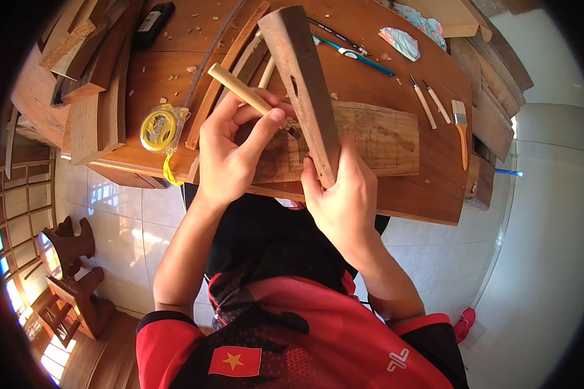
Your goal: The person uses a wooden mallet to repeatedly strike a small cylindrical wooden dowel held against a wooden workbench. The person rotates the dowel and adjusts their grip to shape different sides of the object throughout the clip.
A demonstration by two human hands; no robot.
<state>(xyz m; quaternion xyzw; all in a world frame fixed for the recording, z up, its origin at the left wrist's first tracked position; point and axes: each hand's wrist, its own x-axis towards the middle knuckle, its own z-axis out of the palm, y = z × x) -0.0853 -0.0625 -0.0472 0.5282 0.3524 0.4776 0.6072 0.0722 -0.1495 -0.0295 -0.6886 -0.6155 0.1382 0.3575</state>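
My left hand (226, 155) pinches the pale round handle of a chisel (239, 87) between thumb and fingers. Its short dark metal end points down to the right, close to the block. In my right hand (349, 204) is a long tapered wooden block (305, 84), gripped by its narrow lower end and tilted up and away from me. A small dark slot shows in the block's side face. Beneath both hands a flat brown board (383, 139) lies on the wooden table (428, 201). Part of that board is hidden by the hands and the block.
A yellow tape measure (159, 128) sits at the left edge, near stacked timber (97, 123). Rightward lie two slim pale-handled tools (424, 104), a paintbrush (461, 133) and a teal toothbrush (357, 55). Wood strips (224, 71) and chips lie behind my left hand.
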